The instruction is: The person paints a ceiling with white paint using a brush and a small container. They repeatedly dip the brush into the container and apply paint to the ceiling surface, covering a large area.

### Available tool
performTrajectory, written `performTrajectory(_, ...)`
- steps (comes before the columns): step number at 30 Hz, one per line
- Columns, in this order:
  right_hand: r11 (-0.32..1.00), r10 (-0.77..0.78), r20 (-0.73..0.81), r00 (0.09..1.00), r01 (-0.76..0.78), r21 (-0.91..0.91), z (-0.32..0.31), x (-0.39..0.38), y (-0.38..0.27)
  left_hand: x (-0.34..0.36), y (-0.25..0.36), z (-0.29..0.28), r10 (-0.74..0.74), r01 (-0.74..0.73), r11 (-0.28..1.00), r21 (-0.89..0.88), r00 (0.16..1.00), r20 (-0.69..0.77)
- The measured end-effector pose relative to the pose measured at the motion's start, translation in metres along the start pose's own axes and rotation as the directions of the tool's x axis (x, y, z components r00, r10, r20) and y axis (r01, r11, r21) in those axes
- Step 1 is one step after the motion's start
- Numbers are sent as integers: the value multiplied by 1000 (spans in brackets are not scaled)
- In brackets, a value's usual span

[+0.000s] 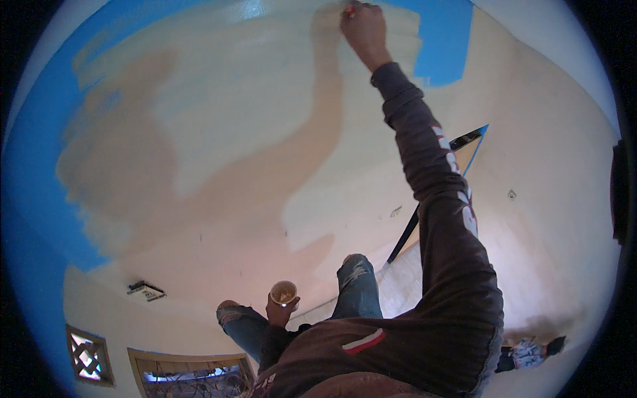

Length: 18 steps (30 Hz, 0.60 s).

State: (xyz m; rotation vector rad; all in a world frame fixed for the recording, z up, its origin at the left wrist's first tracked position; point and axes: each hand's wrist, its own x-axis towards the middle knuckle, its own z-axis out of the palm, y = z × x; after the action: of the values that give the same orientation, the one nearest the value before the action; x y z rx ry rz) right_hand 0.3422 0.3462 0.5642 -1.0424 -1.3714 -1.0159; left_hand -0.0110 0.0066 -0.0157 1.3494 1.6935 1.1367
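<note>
My right hand [365, 36] is raised high against the wall [232, 93], its fingers closed on a small tool with a reddish part, probably a brush, whose head is mostly hidden. Pale cream paint covers much of the wall over bright blue [441, 46], which still shows along the top and left. Low in the view, between my bent knees in torn jeans, my left hand [277, 312] grips a cup [283, 292] with light brownish contents. My arm's shadow falls across the painted area.
A dark-edged opening with blue trim [472, 142] lies behind my right arm. Another person [531, 353] is at the lower right. At the lower left are a lattice vent [99, 355] and a wood-framed window [142, 365]. A small dark fitting [146, 290] sits on the wall.
</note>
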Motion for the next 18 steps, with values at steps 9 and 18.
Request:
performTrajectory(9, 967, -119, -44, 992, 125, 222, -30, -7, -156, -2, 6, 5, 9, -9, 1000, -14, 1000, -6)
performTrajectory(18, 870, -199, -197, 960, 265, 416, -42, -4, -284, -13, 14, 5, 13, -12, 1000, 6, 998, -60)
